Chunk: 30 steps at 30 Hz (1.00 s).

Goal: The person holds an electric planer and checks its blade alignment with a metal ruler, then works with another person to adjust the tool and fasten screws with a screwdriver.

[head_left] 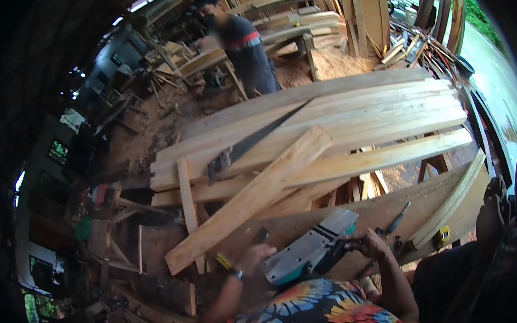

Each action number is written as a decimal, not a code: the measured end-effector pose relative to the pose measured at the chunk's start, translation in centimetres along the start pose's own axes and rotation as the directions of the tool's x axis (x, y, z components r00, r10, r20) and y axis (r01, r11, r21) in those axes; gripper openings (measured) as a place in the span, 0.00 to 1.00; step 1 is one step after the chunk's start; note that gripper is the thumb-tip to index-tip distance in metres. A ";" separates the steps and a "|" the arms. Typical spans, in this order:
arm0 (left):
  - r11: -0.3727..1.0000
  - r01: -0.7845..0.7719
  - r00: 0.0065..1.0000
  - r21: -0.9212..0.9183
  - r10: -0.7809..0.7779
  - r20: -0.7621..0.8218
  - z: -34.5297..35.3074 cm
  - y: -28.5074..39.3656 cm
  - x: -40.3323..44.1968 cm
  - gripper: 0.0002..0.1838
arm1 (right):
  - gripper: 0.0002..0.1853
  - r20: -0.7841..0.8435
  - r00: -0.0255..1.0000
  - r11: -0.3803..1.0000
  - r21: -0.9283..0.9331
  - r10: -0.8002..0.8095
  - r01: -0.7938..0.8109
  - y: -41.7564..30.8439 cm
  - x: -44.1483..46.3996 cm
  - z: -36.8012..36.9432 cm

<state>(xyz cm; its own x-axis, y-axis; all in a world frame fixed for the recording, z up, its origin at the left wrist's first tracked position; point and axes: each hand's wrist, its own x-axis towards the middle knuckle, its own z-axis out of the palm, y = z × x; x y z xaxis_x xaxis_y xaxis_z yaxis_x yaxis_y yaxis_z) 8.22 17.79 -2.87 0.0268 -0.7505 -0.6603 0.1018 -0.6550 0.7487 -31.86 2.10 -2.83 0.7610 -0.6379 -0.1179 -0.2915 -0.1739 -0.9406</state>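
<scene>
An electric planer (300, 254) with a teal body lies sole-up on the bench edge in front of me, its grey metal sole facing the camera. My right hand (369, 244) is closed at its right side, fingers bent against a dark part of it. At the planer's left end is my left hand (256, 258), smeared by motion; its fingers are not clear, and I cannot tell whether they grip it. A small yellow-and-black object (224, 261) lies close to the left wrist. A loose board (250, 199) slants across the bench just beyond the planer.
Long planks (354, 122) lie side by side beyond the bench, with a handsaw (259, 139) on top. To the right are a screwdriver-like tool (400, 217), a curved wooden piece (450, 204) and a tape measure (445, 232). Another person (241, 46) stands behind the planks.
</scene>
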 end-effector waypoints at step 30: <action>0.956 0.271 0.769 -0.116 -0.142 0.624 6.6 3.2 13.2 0.28 | 0.15 -0.104 0.972 0.953 -0.246 -0.209 0.179 -2.6 0.0 1.2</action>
<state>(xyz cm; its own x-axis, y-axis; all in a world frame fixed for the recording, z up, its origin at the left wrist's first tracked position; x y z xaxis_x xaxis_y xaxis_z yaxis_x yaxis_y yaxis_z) 2.31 5.19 -8.77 -0.6140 -0.5383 -0.5773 0.2203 -0.8191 0.5296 -30.39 3.41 -0.81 0.7409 -0.6617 0.1150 -0.2841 -0.4640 -0.8391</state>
